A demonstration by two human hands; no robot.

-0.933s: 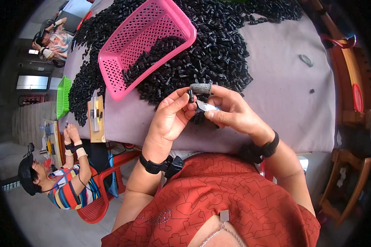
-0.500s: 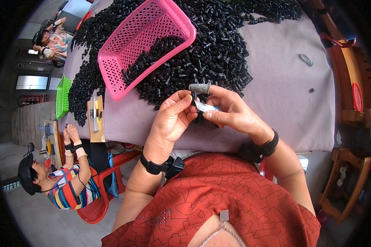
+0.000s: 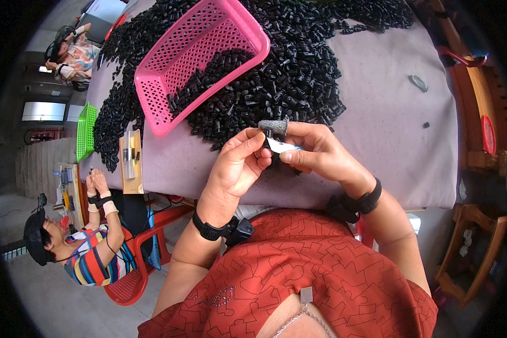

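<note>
My left hand (image 3: 234,163) pinches a small black plastic part (image 3: 268,134) between thumb and fingers, near the table's front edge. Most of that part is hidden by the fingers. A short knife blade (image 3: 276,146) is gripped in my right hand (image 3: 324,153), its pale flat side showing and its tip at the black part. Over the right index fingertip sits a grey knitted finger cot (image 3: 273,125), just above the part. Beyond both hands lies a big heap of similar black parts (image 3: 298,84).
A pink plastic basket (image 3: 200,98) lies tilted on the heap, with black parts inside. Left of it are a green basket (image 3: 86,132) and a yellowish card with a clear tube (image 3: 131,163). A co-worker in stripes (image 3: 98,253) sits at left; another person (image 3: 76,59) is farther back.
Both hands stay together in nearly the same place. The right index finger with its cot and the blade have shifted very slightly against the black part.
</note>
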